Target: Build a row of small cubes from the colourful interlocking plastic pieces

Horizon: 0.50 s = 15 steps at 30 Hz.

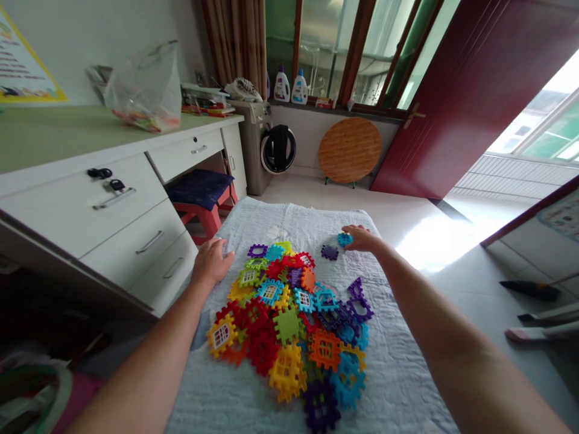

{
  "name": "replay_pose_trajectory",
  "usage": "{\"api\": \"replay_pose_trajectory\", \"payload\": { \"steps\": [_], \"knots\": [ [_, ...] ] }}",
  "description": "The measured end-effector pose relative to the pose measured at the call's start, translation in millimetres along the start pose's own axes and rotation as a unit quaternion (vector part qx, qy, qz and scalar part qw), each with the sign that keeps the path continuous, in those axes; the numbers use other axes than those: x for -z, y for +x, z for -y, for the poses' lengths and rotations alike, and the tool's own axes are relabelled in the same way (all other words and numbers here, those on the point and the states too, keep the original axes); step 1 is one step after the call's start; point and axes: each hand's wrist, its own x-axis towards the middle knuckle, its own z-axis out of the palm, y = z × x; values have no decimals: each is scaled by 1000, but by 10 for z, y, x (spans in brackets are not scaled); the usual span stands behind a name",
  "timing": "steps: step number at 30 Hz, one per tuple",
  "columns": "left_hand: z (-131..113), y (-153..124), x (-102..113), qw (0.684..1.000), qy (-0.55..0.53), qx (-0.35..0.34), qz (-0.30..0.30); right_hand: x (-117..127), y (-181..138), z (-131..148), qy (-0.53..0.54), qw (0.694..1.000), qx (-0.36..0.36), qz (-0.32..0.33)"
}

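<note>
A heap of colourful plastic interlocking building tiles [286,325] lies on a cloth-covered surface in the middle of the head view. Some tiles have window shapes in them. My right hand [360,237] is beyond the heap on the right, its fingers on a blue tile [344,239] at the cloth. A dark purple tile [330,252] lies flat just left of that one, apart from the heap. My left hand [212,260] rests at the cloth's left edge with its fingers apart and nothing in it. The purple ring-shaped tile [257,250] is among the tiles nearest to it.
The pale cloth [298,220] covers the work surface. White drawers [131,226] and a red stool with a dark cushion [201,190] stand at left. Farther back are a washing machine [256,147], a round wooden tabletop [350,149] and an open red door [420,90].
</note>
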Motion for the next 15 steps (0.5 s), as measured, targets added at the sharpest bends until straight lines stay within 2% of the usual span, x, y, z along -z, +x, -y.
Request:
{"api": "replay_pose_trajectory", "payload": {
  "steps": [4,11,13,15],
  "knots": [
    [-64,-26,68,998,30,50,-16,-30,40,25,2,1000,-1,4],
    [-95,-21,90,997,-3,71,29,-49,45,-95,18,1000,-3,-14],
    [-92,-22,89,997,-6,69,30,-41,14,-196,63,997,-4,-49],
    [-87,-24,86,998,-6,63,30,-41,-40,-325,143,983,-21,-116]
  ]
}}
